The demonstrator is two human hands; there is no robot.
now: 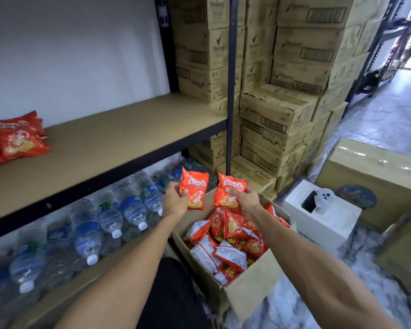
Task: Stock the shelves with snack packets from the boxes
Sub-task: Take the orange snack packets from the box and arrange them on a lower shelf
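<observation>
My left hand (pixel 175 200) grips an orange-red prawn snack packet (pixel 195 186) upright by its left edge. My right hand (pixel 246 200) grips a second packet (pixel 230 188) of the same kind. Both are held just above the far end of an open cardboard box (pixel 247 288) on the floor, which holds several more packets (pixel 230 238). The wooden shelf (pixel 119 141) runs to the upper left, and a few of the same packets (pixel 17 138) lie at its left end.
Water bottles (pixel 93 229) lie packed on the lower shelf. Stacked brown cartons (pixel 278 110) rise behind the black shelf post (pixel 230 91). A white box (pixel 323 212) and a large taped carton (pixel 375 179) stand on the floor at right.
</observation>
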